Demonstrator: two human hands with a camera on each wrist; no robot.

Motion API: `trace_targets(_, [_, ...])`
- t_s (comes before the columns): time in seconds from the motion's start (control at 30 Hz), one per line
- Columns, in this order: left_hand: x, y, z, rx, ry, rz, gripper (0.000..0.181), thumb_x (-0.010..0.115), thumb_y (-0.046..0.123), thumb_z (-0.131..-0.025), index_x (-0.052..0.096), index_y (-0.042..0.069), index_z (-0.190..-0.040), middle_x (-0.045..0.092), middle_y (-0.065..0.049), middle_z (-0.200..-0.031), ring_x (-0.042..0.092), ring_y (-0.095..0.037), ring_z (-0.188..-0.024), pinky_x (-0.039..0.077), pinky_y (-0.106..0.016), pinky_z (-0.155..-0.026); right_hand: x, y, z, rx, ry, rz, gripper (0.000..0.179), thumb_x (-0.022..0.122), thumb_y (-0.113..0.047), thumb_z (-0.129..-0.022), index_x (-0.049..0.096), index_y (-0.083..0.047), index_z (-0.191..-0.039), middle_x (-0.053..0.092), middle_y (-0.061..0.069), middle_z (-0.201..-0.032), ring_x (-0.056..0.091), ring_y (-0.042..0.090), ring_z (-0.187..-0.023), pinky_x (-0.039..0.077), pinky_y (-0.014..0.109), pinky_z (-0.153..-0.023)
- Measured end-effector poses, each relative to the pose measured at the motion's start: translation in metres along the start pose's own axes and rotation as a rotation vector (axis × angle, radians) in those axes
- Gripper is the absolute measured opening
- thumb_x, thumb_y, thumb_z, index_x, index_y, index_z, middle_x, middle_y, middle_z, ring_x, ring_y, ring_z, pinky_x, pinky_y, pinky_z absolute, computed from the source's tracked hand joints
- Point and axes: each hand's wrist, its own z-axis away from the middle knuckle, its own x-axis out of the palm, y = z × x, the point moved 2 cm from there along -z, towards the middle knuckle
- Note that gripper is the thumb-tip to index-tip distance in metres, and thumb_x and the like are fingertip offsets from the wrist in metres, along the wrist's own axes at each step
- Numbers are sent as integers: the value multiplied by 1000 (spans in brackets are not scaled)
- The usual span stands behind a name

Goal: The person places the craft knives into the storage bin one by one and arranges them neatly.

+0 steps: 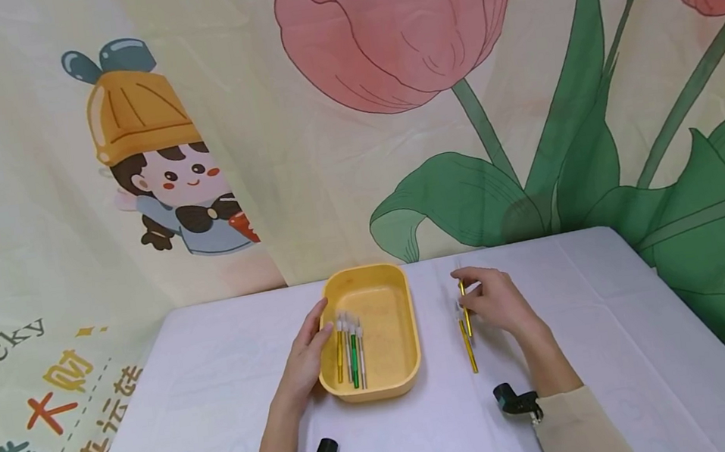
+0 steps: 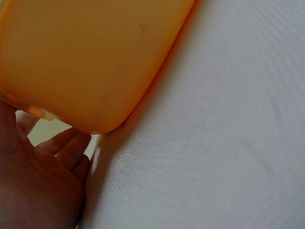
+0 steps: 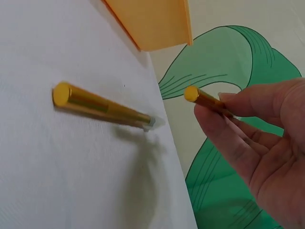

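Observation:
A yellow tray (image 1: 387, 337) stands on the table, its left rim held by my left hand (image 1: 301, 360). In the left wrist view the fingers reach behind the tray wall, and the thumb is partly out of sight. Inside the tray's left side lie several slim pen-like tools (image 1: 353, 361), gold, silver and green, with pale tips. To the right of the tray, my right hand (image 1: 496, 300) pinches a gold pen-like tool (image 3: 202, 98) between thumb and fingers, raised off the cloth. Another gold pen-like tool (image 3: 100, 105), with a silver collar and clear tip, lies on the table beside it.
A white cloth (image 1: 222, 412) covers the table. Directly behind its far edge hangs a printed backdrop (image 1: 305, 210) with tulips and a cartoon figure. Black wrist cameras (image 1: 516, 398) sit at both sleeves.

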Motion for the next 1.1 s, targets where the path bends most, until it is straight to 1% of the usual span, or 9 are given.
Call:
trace_targets(0.1, [0, -1, 0, -1, 1, -4, 51, 47, 41, -110, 35, 41, -160, 22, 13, -172, 10, -15, -163, 7, -49, -133, 3, -4, 0, -1, 7, -44, 44, 69, 1, -95, 63, -5, -138, 64, 24, -129, 71, 19, -86, 65, 41, -77])
trace_targets(0.27, [-1, -2, -1, 19, -7, -5, 53, 48, 41, -110, 34, 38, -161, 22, 10, -173, 9, -17, -163, 6, -51, -133, 8, -11, 0, -11, 13, -92, 42, 71, 0, -95, 62, -7, -136, 63, 21, -130, 73, 22, -90, 65, 35, -76])
trace_targets(0.4, [-1, -1, 0, 13, -3, -2, 53, 48, 41, -110, 34, 38, -161, 22, 12, -172, 9, -15, -163, 7, -49, -133, 11, -16, 1, -42, 10, -119, 42, 72, -1, -95, 62, -9, -135, 63, 18, -129, 73, 23, -91, 65, 31, -75])
trace_targets(0.5, [-1, 1, 0, 12, -4, -3, 53, 47, 40, -110, 34, 38, -162, 22, 12, -172, 9, -15, -163, 7, -49, -133, 13, -19, 1, -64, 3, -139, 42, 73, -1, -95, 62, -10, -135, 64, 17, -129, 74, 24, -92, 65, 33, -76])
trace_targets(0.57, [-1, 1, 1, 13, -4, -2, 53, 47, 40, -110, 34, 38, -162, 22, 12, -172, 9, -15, -163, 7, -49, -133, 15, -21, 2, -63, 0, -149, 42, 73, -1, -94, 63, -11, -134, 64, 16, -129, 74, 25, -92, 65, 35, -78])
trace_targets(0.67, [-1, 0, 1, 14, -4, 1, 53, 47, 40, -110, 34, 37, -162, 22, 12, -172, 10, -15, -163, 7, -49, -133, 16, -23, 2, -59, -1, -151, 42, 73, -2, -95, 62, -12, -135, 63, 18, -132, 74, 25, -93, 65, 37, -79])
trace_targets(0.8, [-1, 0, 0, 17, -6, 0, 53, 47, 40, -111, 34, 37, -162, 23, 12, -172, 10, -16, -163, 7, -50, -133, 17, -26, 3, -61, 0, -141, 42, 73, -4, -95, 63, -13, -135, 63, 17, -133, 73, 22, -93, 65, 33, -78])
trace_targets(0.93, [0, -1, 0, 5, -1, -2, 51, 47, 39, -111, 35, 40, -161, 23, 12, -172, 10, -16, -163, 7, -50, -133, 18, -29, 4, -90, -1, -140, 41, 73, -3, -95, 64, -13, -134, 65, 14, -130, 73, 19, -93, 64, 29, -77])
trace_targets(1.1, [0, -1, 0, -3, 3, -1, 51, 46, 39, -111, 35, 39, -161, 22, 12, -172, 9, -17, -163, 7, -51, -132, 18, -35, 7, -125, 4, -151, 37, 73, -2, -94, 65, -10, -130, 67, 12, -125, 74, 20, -93, 65, 30, -76])
